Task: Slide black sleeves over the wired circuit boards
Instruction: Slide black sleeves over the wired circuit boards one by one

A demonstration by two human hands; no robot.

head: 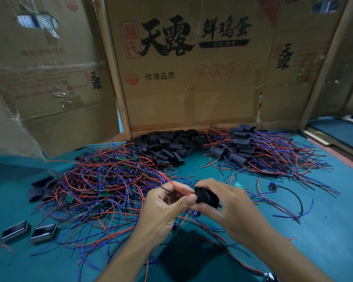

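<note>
A person's two hands meet low at the centre of a green tabletop [293, 231]. The right hand [230, 202] curls its fingers [207, 208] around a black sleeve [207, 195], while the left hand [165, 206] pinches red wires [178, 187] between thumb and fingers just at the sleeve's left mouth. Whether a circuit board sits inside the sleeve cannot be told.

At ten o'clock from the hands lies a tangled heap of wired circuit boards [102, 186], small green boards among red and blue leads. At twelve o'clock a pile of loose black sleeves [167, 145] rests against the cardboard, and at two o'clock lies a heap of sleeved boards [253, 151] with trailing wires. Two dark flat pieces [29, 232] lie at nine o'clock near the tabletop's left edge.

Behind stands a cardboard box wall [192, 98] printed in bold black "天露" and "鲜鸡蛋", with a red seal reading "温氏" and the smaller line "供港品质" beside a red round mark. "天露" repeats vertically on the panels at left and right.
</note>
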